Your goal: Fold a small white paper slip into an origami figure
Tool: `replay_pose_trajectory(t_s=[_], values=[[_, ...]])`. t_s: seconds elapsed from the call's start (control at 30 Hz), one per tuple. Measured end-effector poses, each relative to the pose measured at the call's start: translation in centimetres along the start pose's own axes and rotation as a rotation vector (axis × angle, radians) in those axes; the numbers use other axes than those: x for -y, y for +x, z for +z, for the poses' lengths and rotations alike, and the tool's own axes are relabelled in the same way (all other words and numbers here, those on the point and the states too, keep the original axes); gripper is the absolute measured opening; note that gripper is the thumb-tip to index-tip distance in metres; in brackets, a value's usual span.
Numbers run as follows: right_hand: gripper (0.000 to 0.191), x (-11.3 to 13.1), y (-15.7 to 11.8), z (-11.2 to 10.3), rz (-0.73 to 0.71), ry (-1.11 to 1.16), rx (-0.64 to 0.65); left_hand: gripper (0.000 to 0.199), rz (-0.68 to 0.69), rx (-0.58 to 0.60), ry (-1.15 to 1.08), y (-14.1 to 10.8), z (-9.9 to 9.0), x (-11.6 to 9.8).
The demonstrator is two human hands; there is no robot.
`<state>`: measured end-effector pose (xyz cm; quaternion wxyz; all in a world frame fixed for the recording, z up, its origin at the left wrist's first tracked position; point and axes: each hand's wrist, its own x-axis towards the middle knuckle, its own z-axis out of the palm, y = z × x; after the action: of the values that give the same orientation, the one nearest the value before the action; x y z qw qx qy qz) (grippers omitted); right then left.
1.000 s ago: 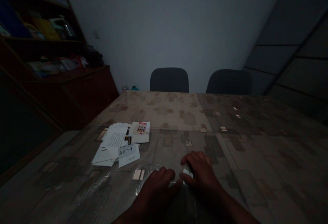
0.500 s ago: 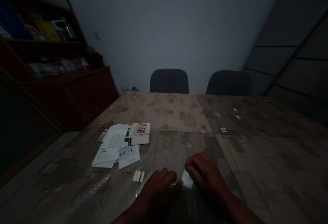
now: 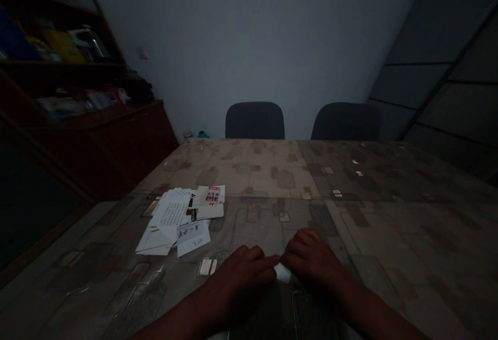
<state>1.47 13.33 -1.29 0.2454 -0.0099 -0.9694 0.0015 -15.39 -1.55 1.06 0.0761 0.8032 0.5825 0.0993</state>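
Note:
A small piece of white paper (image 3: 283, 274) shows between my two hands, low over the near part of the table; fingers hide most of it. My left hand (image 3: 246, 276) is closed at the paper's left side, its index finger reaching across the top edge almost to the other hand. On the paper's right side, my right hand (image 3: 311, 258) is closed with its fingers curled inward. To the left, apart from both hands, lies a loose pile of printed paper cards (image 3: 171, 220), some with text and one with a coloured picture.
A patterned cloth covers the table (image 3: 268, 171). Two dark chairs (image 3: 254, 121) stand at its far side against the wall. A wooden cabinet (image 3: 116, 137) with packages and a kettle (image 3: 93, 44) rises at the left. The room is dim.
My left hand has moved slightly up and right, closer to my right hand, and less of the white paper shows between them. The pile lies as before.

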Motion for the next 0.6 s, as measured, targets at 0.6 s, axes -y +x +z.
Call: replay_pose_trajectory(t_s=[0.6], values=[[0.019,1.7,-2.1,-1.4,0.130,0.119,0.124,0.038,0.189,-0.048,-0.144,0.7,-1.8,2.5]])
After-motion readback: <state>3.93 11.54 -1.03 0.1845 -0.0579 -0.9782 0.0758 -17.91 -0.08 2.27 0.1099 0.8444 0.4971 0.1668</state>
